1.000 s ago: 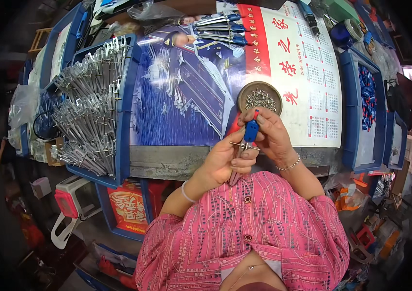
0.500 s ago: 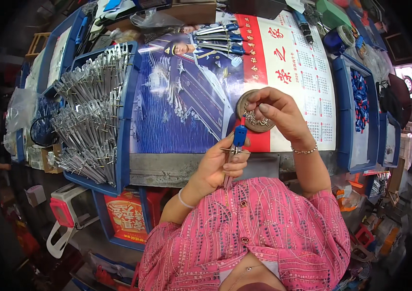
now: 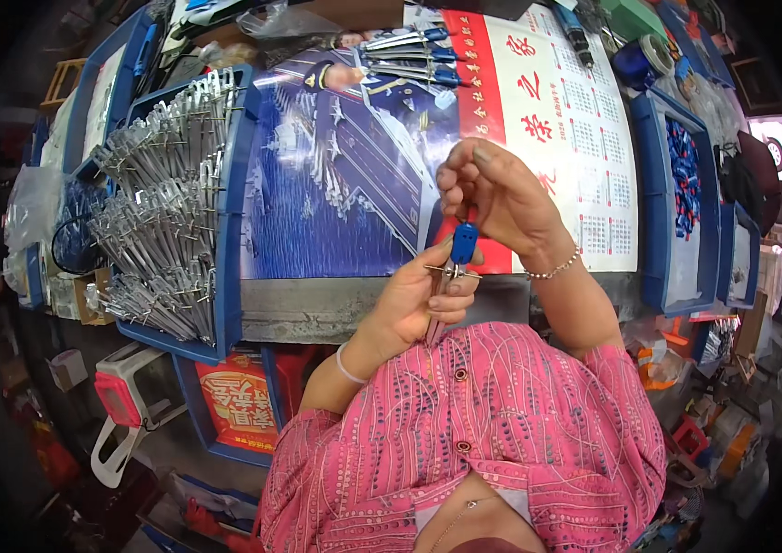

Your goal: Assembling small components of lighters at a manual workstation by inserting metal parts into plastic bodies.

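Note:
In front of my chest, my left hand [image 3: 419,302] is closed around a slim metal tool with a blue handle [image 3: 464,243] and a thin cross pin. The handle points away from me and has a red end. Just beyond it is my right hand [image 3: 513,198], fingers curled in with the thumb against them. Anything small in those fingers is too hidden to make out. The round dish of small metal screws is covered by my right hand now. Similar blue-handled tools [image 3: 419,57] lie in a row at the far side of the table.
At the left, a blue tray [image 3: 234,212] holds many metal shafts [image 3: 170,203] with cross pins. A poster calendar [image 3: 584,157] covers the table. Blue-and-red handles [image 3: 683,175] fill part of a blue bin [image 3: 656,212] at the right. A cordless driver [image 3: 577,41] lies at the back right.
My right hand has moved from over the screw dish to a spot just above the handle's red end, now covering the dish. My left hand keeps the tool, slightly shifted. The view has tilted a little.

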A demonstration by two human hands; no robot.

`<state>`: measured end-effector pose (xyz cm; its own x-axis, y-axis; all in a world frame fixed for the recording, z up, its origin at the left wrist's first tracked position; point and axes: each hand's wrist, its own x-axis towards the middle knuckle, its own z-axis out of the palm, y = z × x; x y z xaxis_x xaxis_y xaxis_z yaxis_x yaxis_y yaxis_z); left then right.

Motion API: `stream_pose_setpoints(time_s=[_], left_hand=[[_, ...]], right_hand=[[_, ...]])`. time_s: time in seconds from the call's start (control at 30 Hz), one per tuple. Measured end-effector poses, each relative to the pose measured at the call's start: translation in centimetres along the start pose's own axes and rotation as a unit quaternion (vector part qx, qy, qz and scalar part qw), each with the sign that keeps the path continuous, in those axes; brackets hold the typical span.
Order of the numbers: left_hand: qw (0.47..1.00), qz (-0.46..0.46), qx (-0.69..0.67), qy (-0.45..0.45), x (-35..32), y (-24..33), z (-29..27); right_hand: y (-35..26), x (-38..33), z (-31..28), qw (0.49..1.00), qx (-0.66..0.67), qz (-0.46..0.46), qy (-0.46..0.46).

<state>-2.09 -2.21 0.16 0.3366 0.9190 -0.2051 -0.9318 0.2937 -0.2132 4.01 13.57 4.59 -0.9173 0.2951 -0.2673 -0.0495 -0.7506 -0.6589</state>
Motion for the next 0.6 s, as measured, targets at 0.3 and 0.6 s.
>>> stream_pose_setpoints(time_s=[0.3,0.6], left_hand=[[1.0,-0.011,-0.025,-0.001,0.6,-0.5,0.1],[0.998,0.003,-0.044,-0.036,0.9,0.7,-0.9]], right_hand=[[-0.1,0.2,0.7,0.998,0.061,0.01,-0.022],[0.2,2.0,1.3,0.999,0.018,0.007,0.037]])
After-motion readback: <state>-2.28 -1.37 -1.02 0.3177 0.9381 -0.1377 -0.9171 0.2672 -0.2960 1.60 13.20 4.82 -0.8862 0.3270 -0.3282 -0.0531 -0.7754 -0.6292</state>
